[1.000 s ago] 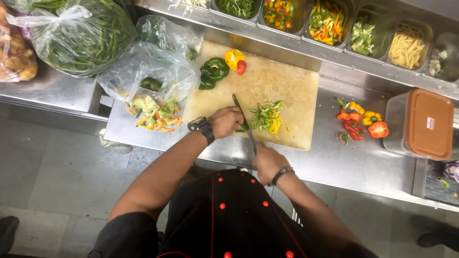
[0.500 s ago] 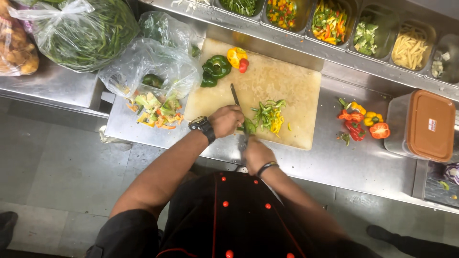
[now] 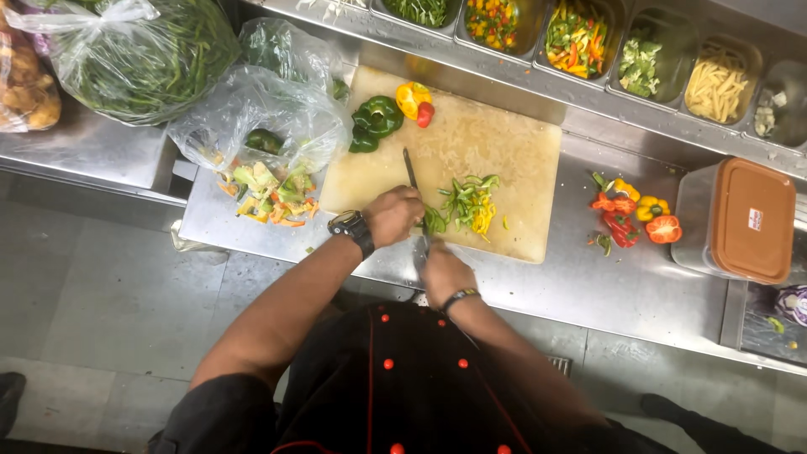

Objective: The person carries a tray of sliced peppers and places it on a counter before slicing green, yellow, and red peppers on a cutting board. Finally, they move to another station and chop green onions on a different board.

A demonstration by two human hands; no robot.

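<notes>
- The right hand (image 3: 444, 273) is closed around the handle of a knife (image 3: 414, 189), at the near edge of the cutting board (image 3: 504, 143); the blade runs away from the person across the board.
- The left hand (image 3: 393, 216), with a dark wristwatch (image 3: 351, 227) on its wrist, is curled with the fingers bent down, pressing on the near end of a pile of pepper strips (image 3: 466, 204) just beside the blade. Whether it grips any piece or only pins it, I cannot tell.
- The pepper strips, green and yellow, lie on the near half of the board, to the right of the knife.
- At the far left corner of the board sit green pepper pieces (image 3: 374, 120) touching a yellow pepper half (image 3: 409, 97) and a small red piece (image 3: 425, 113).
- The board rests on a steel tabletop (image 3: 588, 286).
- Left of the board a clear plastic bag (image 3: 261, 134) holds vegetable trimmings, some spilling from its mouth onto the tabletop.
- Farther left is a bigger clear bag of green beans (image 3: 143, 55).
- Right of the board, well apart from the hands, lies a cluster of red and yellow pepper scraps (image 3: 630, 214).
- Beside those stands a container with a brown lid (image 3: 752, 220).
- Along the far edge runs a row of steel tubs (image 3: 588, 38) holding cut vegetables.
</notes>
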